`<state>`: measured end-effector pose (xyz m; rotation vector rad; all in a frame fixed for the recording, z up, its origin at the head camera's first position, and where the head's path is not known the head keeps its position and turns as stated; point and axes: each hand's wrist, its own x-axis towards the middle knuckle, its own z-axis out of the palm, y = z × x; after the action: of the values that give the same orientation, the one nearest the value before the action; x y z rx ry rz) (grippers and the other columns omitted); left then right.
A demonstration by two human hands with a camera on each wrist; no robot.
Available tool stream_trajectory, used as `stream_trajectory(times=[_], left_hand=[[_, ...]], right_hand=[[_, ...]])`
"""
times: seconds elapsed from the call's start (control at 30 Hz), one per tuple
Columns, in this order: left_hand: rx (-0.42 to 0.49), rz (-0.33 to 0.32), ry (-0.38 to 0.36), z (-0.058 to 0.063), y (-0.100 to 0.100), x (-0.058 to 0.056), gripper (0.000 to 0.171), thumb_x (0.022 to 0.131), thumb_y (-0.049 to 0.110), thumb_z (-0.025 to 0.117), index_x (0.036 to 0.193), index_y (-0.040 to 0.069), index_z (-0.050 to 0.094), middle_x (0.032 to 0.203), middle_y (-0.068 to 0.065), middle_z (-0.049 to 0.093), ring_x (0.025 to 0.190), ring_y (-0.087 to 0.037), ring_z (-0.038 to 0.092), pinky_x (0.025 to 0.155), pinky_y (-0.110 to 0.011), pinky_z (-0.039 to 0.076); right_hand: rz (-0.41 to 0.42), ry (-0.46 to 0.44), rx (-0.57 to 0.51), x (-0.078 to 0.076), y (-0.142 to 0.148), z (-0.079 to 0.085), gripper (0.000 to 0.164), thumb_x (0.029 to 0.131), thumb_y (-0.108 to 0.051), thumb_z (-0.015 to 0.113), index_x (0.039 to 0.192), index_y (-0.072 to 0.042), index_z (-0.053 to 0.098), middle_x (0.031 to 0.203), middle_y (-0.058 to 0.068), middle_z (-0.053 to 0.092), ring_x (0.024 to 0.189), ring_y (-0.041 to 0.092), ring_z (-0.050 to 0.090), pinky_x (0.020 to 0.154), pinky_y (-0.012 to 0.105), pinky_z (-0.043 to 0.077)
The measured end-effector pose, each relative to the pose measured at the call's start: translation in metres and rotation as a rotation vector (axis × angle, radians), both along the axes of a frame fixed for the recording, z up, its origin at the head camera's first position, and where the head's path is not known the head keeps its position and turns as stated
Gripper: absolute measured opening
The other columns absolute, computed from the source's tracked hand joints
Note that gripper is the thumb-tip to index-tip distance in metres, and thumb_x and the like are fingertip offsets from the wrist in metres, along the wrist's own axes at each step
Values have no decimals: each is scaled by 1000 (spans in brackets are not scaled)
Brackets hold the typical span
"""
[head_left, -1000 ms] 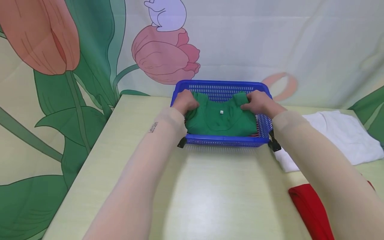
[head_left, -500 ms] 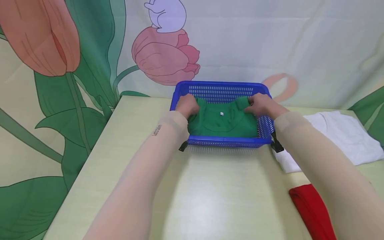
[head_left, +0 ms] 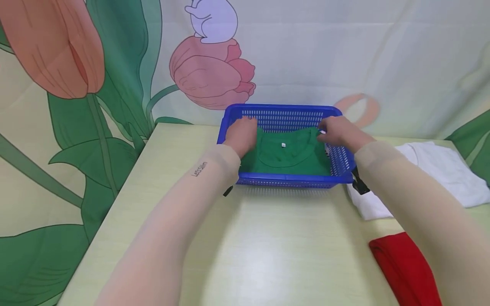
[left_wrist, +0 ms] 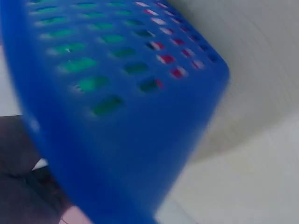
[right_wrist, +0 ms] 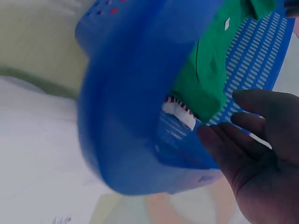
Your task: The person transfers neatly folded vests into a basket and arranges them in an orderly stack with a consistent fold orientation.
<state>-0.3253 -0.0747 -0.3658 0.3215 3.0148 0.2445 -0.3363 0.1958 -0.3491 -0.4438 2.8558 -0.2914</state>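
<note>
A green shirt (head_left: 294,153), with a wide neckline and a small white label, lies folded inside the blue plastic basket (head_left: 287,179). My left hand (head_left: 242,134) is over the basket's left side, beside the shirt's left shoulder; in the left wrist view the rim hides most of it. At the opposite end, my right hand (head_left: 338,131) hovers by the shirt's right shoulder. The right wrist view shows that hand's fingers (right_wrist: 229,144) loosely spread and apart from the cloth. A striped cloth (right_wrist: 180,112) with a white edge peeks out under the shirt.
Folded white clothing (head_left: 440,165) lies on the table (head_left: 172,212) right of the basket. Nearer, a folded red cloth (head_left: 407,267) is partly covered by the right forearm. A curtain printed with tulips (head_left: 214,72) hangs behind the table.
Both hands have let go of the shirt's shoulders, the left rising slightly and the right shifting outward. The shirt's bunched upper corners now lie flatter in the basket.
</note>
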Motion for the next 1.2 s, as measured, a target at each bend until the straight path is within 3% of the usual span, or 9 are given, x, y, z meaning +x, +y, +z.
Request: stream_trajectory(times=[0.13,0.27,0.47,0.73,0.83,1.0,1.1,1.2], left_hand=[[-130,-139,-8,-4,5,1,32,108,0,53,136,5,68,137,-15,67,127,-30,64,108,-47,56],[-203,-196,-101,-6,7,5,28,108,-1,54,131,3,70,127,-15,71,109,-27,67,99,-43,60],[-275,-207,-175,-16,4,8,30,110,3,50,135,2,68,130,-16,70,103,-25,61,99,-45,59],[-231,-172,-204,-16,2,7,31,109,1,50,135,1,67,128,-16,69,101,-26,58,93,-42,58],[-198,-159,-202,-10,0,8,30,107,1,51,133,-1,66,125,-16,68,101,-26,58,90,-40,57],[-101,-167,-207,14,1,11,33,107,2,51,138,1,63,126,-15,67,102,-25,58,84,-35,54],[-41,-187,-203,33,5,14,40,108,3,51,148,2,58,143,-17,63,113,-27,58,93,-37,53],[3,-214,-179,52,10,18,46,111,9,53,156,1,51,158,-17,54,135,-29,56,114,-40,49]], right_hand=[[79,-30,13,4,-3,-2,41,104,-13,62,137,11,64,136,32,66,124,48,65,111,60,50],[124,-77,48,9,-6,-5,42,102,-16,64,136,8,66,134,30,68,125,47,63,114,61,47],[135,-161,113,12,-10,-12,51,104,-19,64,145,11,57,146,34,57,139,53,52,120,61,40],[120,-199,116,14,-11,-10,57,105,-22,63,149,11,52,152,37,50,145,54,45,122,61,38],[126,-170,74,14,-6,-4,57,104,-23,63,149,11,53,150,35,54,143,54,48,120,62,39],[159,-122,-11,17,2,17,56,105,-21,62,148,13,52,145,34,59,134,51,57,114,61,46],[173,-108,-52,20,6,33,56,106,-20,61,149,14,51,145,35,59,133,50,58,113,61,47],[185,-88,-73,22,11,45,56,107,-19,61,150,14,49,146,35,58,134,50,58,113,61,47]])
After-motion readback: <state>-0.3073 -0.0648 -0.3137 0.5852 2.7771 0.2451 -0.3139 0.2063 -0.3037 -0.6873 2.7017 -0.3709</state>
